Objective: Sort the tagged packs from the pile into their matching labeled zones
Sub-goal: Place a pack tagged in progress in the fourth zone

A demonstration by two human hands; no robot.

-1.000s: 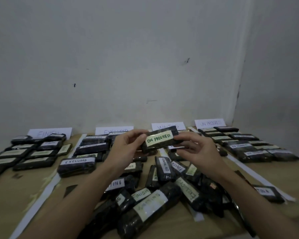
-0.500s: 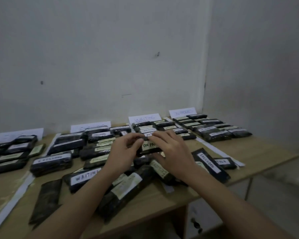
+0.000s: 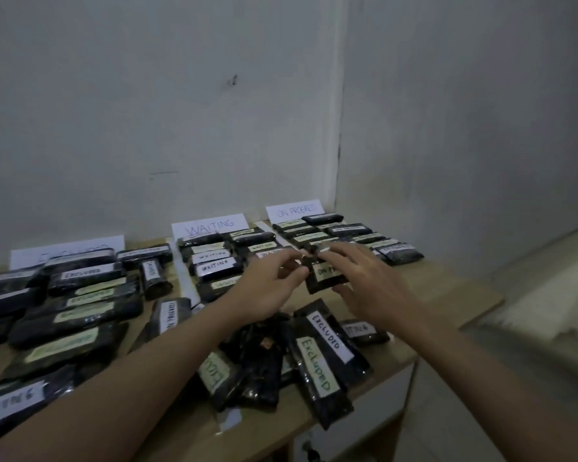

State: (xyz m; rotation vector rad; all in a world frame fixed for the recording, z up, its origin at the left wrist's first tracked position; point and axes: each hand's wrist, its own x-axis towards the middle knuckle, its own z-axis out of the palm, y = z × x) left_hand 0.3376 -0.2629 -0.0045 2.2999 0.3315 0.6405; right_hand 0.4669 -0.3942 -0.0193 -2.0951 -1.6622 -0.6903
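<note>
Your left hand (image 3: 270,288) and right hand (image 3: 367,284) both pinch the ON PROGRESS pack (image 3: 324,276) between them, pile (image 3: 281,358) below.

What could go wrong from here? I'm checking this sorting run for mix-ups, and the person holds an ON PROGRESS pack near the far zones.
1. The ON PROGRESS pack hangs between the WAITING sign and the ON PROGRESS sign, so it could be dropped in the wrong zone.
2. The left hand and right hand grip only its ends, so it might slip.
3. One EXCLUDED pack lies at the table edge and may get knocked off.
</note>
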